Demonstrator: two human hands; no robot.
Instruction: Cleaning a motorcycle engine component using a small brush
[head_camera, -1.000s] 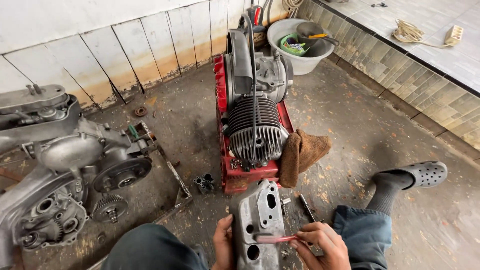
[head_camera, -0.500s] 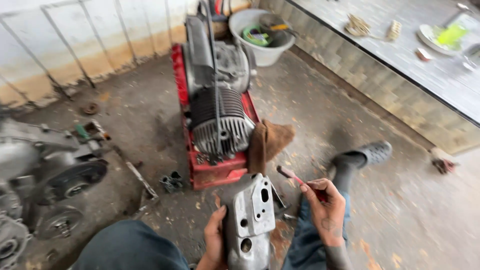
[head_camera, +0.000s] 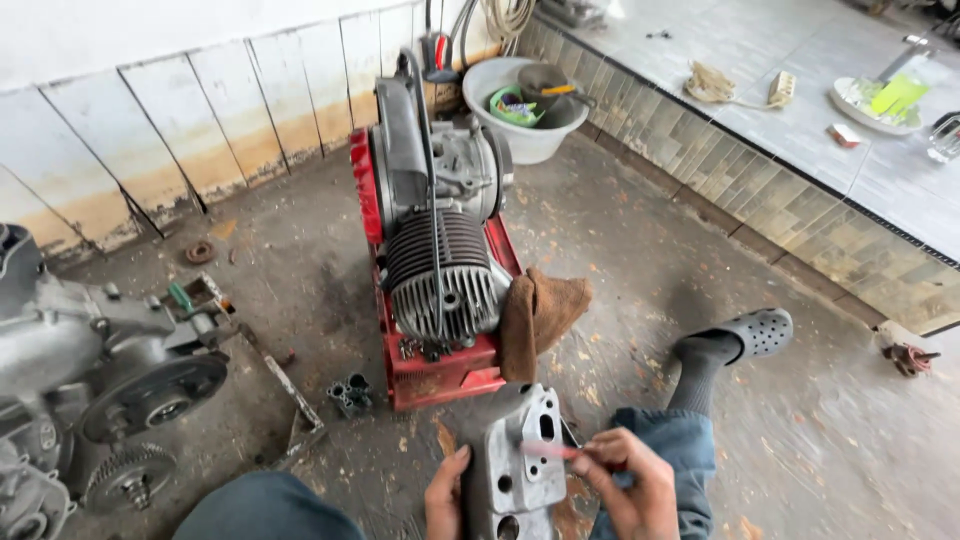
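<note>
Holding: left hand (head_camera: 447, 497) grips grey metal engine cover (head_camera: 520, 460) by its left edge.
Long axis: upright, running away from the person.
Right hand (head_camera: 625, 485): pinches red-handled tool (head_camera: 560, 452), tip on cover's face, entering from the right.

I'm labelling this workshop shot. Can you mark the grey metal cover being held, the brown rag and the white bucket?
grey metal cover (head_camera: 520, 460): head view, on its flat face.
brown rag (head_camera: 540, 315): head view, on its folded middle.
white bucket (head_camera: 490, 85): head view, on its near left rim.

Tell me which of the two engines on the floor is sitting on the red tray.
The finned engine in the middle, standing on the red tray beside a brown rag. The other engine, at the left edge, lies straight on the concrete floor.
</note>
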